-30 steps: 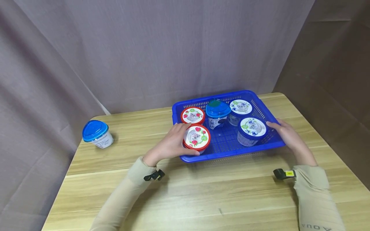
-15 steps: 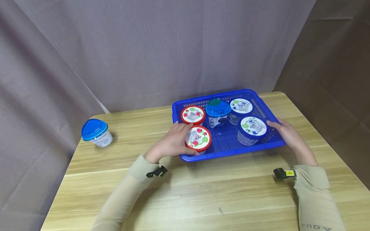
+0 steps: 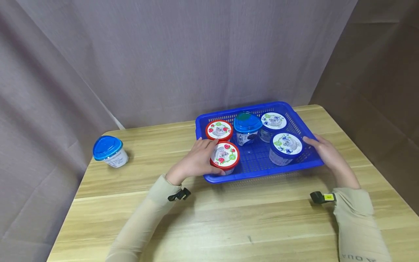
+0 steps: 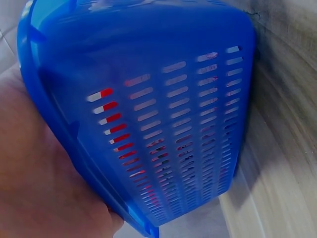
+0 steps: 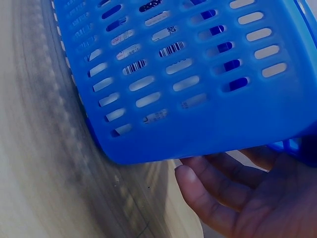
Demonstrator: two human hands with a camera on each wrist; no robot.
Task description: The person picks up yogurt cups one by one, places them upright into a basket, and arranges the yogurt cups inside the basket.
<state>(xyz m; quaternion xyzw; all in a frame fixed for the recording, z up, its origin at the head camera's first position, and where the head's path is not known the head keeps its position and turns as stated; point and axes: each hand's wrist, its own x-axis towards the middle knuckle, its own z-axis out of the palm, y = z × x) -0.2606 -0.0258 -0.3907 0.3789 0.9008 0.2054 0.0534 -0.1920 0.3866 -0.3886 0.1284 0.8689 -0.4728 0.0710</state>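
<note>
A blue plastic basket (image 3: 262, 174) with slotted walls sits at the table's back, right of centre. At its front left corner my left hand (image 3: 196, 160) grips a red-lidded yogurt cup (image 3: 225, 155) inside, fingers behind the lid and thumb at the front. In the left wrist view that hand (image 4: 44, 163) is beside the basket rim, red showing through the slots. My right hand (image 3: 328, 154) holds the basket's right side, thumb over the rim near a cup with a dark blue rim (image 3: 286, 145). The right wrist view shows its fingers (image 5: 208, 188) curled beneath the rim outside the wall.
Also in the basket are another red-lidded cup (image 3: 219, 130), a blue-lidded cup (image 3: 247, 125) and a second blueberry cup (image 3: 274, 122). Another blue-lidded cup (image 3: 110, 151) stands at the left of the wooden table (image 3: 229, 225). Grey cloth (image 3: 163, 62) hangs behind.
My left hand and the red-lidded cup have shifted slightly to the right, and the lid has turned a little. The right hand and basket stay in place.
</note>
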